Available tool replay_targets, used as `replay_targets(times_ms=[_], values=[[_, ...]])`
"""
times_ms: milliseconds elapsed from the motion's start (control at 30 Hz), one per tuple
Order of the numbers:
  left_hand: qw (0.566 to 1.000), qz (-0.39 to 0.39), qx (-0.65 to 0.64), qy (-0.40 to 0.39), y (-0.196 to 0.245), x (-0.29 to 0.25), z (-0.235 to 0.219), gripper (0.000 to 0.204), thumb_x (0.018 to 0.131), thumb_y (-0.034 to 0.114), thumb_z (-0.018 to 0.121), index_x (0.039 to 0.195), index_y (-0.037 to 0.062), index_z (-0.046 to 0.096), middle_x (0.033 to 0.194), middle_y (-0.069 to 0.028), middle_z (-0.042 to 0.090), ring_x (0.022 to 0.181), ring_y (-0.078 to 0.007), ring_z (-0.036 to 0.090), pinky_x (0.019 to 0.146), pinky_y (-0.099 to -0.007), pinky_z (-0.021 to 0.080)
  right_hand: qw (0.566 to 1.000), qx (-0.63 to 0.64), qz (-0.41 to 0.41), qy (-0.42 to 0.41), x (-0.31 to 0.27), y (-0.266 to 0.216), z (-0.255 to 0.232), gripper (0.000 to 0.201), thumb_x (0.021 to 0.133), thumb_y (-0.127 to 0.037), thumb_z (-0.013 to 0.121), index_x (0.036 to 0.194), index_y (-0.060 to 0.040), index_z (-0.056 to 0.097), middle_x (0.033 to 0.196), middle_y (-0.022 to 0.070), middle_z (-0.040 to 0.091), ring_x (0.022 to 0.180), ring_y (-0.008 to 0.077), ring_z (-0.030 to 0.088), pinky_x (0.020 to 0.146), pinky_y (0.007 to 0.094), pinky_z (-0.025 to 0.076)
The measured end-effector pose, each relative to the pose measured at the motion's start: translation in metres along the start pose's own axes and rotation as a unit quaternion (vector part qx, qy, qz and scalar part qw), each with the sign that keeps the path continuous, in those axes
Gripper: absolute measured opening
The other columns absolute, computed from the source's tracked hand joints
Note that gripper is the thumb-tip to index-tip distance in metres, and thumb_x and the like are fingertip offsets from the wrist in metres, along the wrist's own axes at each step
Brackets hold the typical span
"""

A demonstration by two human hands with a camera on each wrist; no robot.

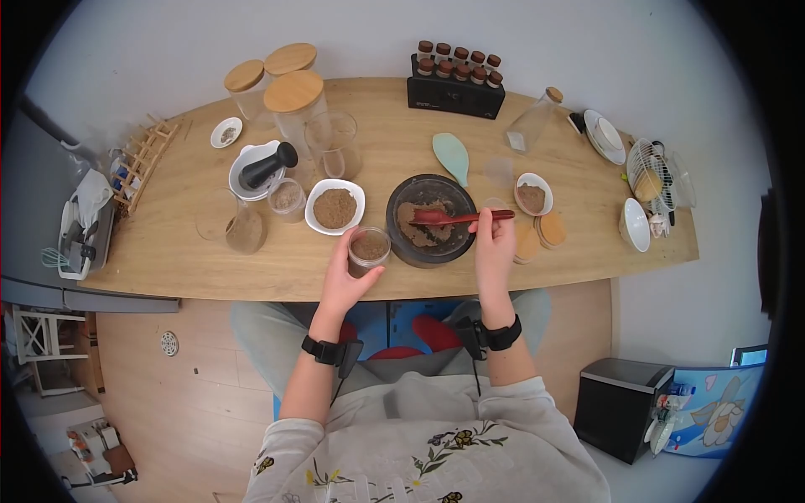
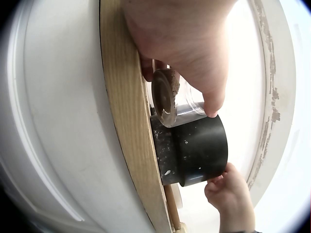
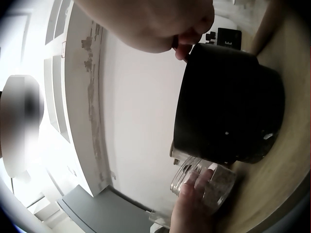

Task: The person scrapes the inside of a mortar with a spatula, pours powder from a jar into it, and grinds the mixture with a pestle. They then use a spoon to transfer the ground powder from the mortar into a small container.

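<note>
In the head view the left hand [image 1: 342, 281] grips a small clear jar [image 1: 369, 249] of brown powder, just left of a black mortar [image 1: 430, 244]. The right hand [image 1: 495, 250] pinches the handle of a red spoon [image 1: 453, 218], whose bowl lies in the brown powder inside the mortar. The left wrist view has the jar [image 2: 182, 116] tilted, thumb on its rim, beside the mortar [image 2: 201, 150]. From the right wrist the mortar [image 3: 228, 102] hides the spoon; the left hand's fingers [image 3: 187, 194] lie round the jar [image 3: 221, 187].
A white bowl of powder [image 1: 334, 208], a smaller powder jar [image 1: 287, 199] and a bowl with a dark pestle [image 1: 267, 168] stand left. A green spoon rest [image 1: 451, 158] lies behind the mortar; a small powder bowl [image 1: 534, 194] and wooden lids [image 1: 551, 229] sit right.
</note>
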State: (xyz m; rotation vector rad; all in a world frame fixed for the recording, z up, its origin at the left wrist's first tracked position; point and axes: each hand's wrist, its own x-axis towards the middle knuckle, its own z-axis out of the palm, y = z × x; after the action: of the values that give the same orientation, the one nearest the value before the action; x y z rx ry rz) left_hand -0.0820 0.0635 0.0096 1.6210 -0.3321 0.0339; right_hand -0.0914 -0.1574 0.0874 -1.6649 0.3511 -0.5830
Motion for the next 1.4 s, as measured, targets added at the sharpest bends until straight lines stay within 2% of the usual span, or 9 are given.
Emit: replay_targets(times_ms=[133,433,733,833,933,1033,1067,1167,1400], values=[[1.0,-0.006,-0.015,0.002,0.0,-0.001,0.001,0.074,0.064,0.008,0.071,0.126,0.0001,0.031,0.118,-0.0143,0.045,0.113,-0.0227,0.042,0.096,-0.0325,0.033,0.999,0.022,0.026,-0.005,0.001,0.006,-0.003,0.014,0.089,-0.014,0.046,0.092,-0.0009,0.05,0.065,-0.0002,0.052,0.06,0.0047,0.047,0.054,0.0191,0.035],[1.0,0.007,0.008,0.005,0.001,0.0,0.0,0.074,0.064,0.008,0.071,0.126,-0.0002,0.032,0.118,-0.0144,0.046,0.113,-0.0226,0.043,0.096,-0.0324,0.033,0.998,0.056,0.03,0.0,-0.003,0.011,-0.002,0.015,0.091,-0.015,0.044,0.094,-0.0015,0.049,0.069,0.0009,0.053,0.064,0.0051,0.048,0.06,0.0187,0.037],[1.0,0.004,0.01,0.005,0.002,0.0,0.0,0.074,0.064,0.009,0.071,0.126,0.0002,0.032,0.118,-0.0145,0.046,0.112,-0.0227,0.043,0.096,-0.0326,0.034,0.991,0.135,-0.002,-0.005,-0.011,0.008,-0.007,0.015,0.091,-0.016,0.044,0.097,-0.0026,0.049,0.071,0.0018,0.053,0.066,0.0059,0.048,0.061,0.0191,0.037],[1.0,0.003,0.009,0.005,0.001,-0.001,0.0,0.074,0.064,0.009,0.071,0.126,0.0002,0.032,0.118,-0.0146,0.045,0.113,-0.023,0.043,0.096,-0.0327,0.034,0.988,0.145,-0.008,-0.05,-0.019,-0.005,-0.008,0.015,0.091,-0.015,0.044,0.097,-0.003,0.049,0.072,0.0022,0.053,0.069,0.0062,0.049,0.062,0.0201,0.038],[1.0,0.007,-0.007,0.004,-0.001,0.0,0.001,0.074,0.064,0.008,0.071,0.126,0.0002,0.031,0.118,-0.0145,0.045,0.113,-0.0233,0.043,0.096,-0.0328,0.033,0.981,0.113,-0.033,-0.155,-0.027,-0.019,-0.004,0.015,0.089,-0.015,0.047,0.098,-0.002,0.05,0.076,0.004,0.055,0.073,0.0079,0.052,0.065,0.021,0.04],[1.0,0.006,-0.004,0.005,-0.001,0.0,0.001,0.074,0.064,0.008,0.071,0.126,0.0004,0.031,0.118,-0.0144,0.045,0.113,-0.0235,0.042,0.096,-0.0328,0.033,0.957,-0.041,-0.153,-0.242,-0.028,-0.021,-0.005,0.016,0.087,-0.013,0.05,0.097,-0.0005,0.051,0.084,0.0061,0.056,0.077,0.01,0.055,0.068,0.0209,0.042],[1.0,0.006,-0.004,0.005,-0.001,0.0,0.001,0.074,0.064,0.008,0.071,0.126,0.0005,0.032,0.118,-0.0144,0.045,0.113,-0.0235,0.042,0.096,-0.0328,0.033,0.958,-0.047,-0.144,-0.244,-0.028,-0.02,-0.005,0.017,0.086,-0.012,0.052,0.097,0.0003,0.052,0.088,0.007,0.057,0.079,0.0117,0.056,0.069,0.0217,0.043],[1.0,0.009,0.001,0.004,0.0,0.0,0.001,0.074,0.064,0.009,0.071,0.126,0.0006,0.032,0.118,-0.0144,0.045,0.113,-0.0235,0.042,0.096,-0.0329,0.034,0.974,0.02,-0.092,-0.205,-0.034,-0.028,-0.006,0.017,0.086,-0.011,0.051,0.099,-0.0003,0.052,0.087,0.007,0.056,0.079,0.0124,0.056,0.068,0.0235,0.043],[1.0,0.009,-0.003,0.024,0.001,-0.001,0.002,0.073,0.062,0.006,0.072,0.124,0.0015,0.034,0.12,-0.0143,0.044,0.114,-0.0241,0.042,0.096,-0.033,0.034,0.987,0.037,-0.122,-0.094,-0.035,-0.015,-0.023,0.017,0.088,-0.009,0.047,0.103,-0.0008,0.048,0.084,0.0056,0.053,0.075,0.0102,0.05,0.07,0.0221,0.039]])
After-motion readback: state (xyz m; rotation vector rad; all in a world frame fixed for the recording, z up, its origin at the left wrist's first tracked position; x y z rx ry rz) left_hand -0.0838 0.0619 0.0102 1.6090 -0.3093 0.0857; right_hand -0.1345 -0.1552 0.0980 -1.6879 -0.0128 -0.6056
